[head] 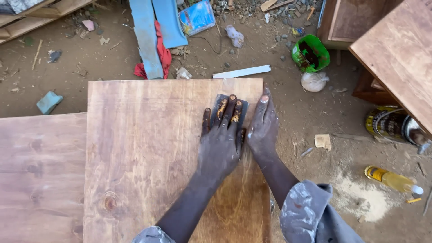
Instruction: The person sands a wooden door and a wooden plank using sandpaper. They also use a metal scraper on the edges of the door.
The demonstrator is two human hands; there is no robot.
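A large stained wooden board (144,148) lies flat in front of me. My left hand (220,144) presses flat on a dark grey sheet of sandpaper (217,97) near the board's far right corner, its fingers spread and smeared with brownish paste. My right hand (263,126) lies beside it along the board's right edge, fingers straight and together, holding nothing. Both hands are dusty.
A second wooden panel (40,171) adjoins the board on the left. On the dirt ground to the right are a green tub (310,54), a white bag (313,82), a tin can (391,123), a yellow bottle (393,180) and a sawdust pile (360,198). Wooden furniture (396,49) stands at the upper right.
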